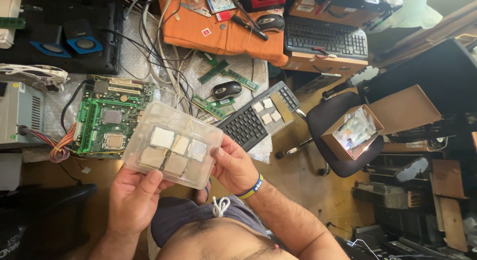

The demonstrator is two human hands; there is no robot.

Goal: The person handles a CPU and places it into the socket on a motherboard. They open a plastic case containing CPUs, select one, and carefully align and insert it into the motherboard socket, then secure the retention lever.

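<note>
Clear plastic CPU tray (174,143), centre frame, pinched at both ends: left hand (133,198) underneath, right hand (233,165) thumb on rim. Tilt risks loose processor chips (171,150) sliding out onto motherboard (112,121).

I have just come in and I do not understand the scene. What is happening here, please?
A seated person holds a clear plastic case of square processor chips with both hands: the left hand supports it from below and the right hand grips its right edge. Under it, on the bubble-wrapped table, lie a green motherboard, a black keyboard with more chips on it, and a mouse.
</note>
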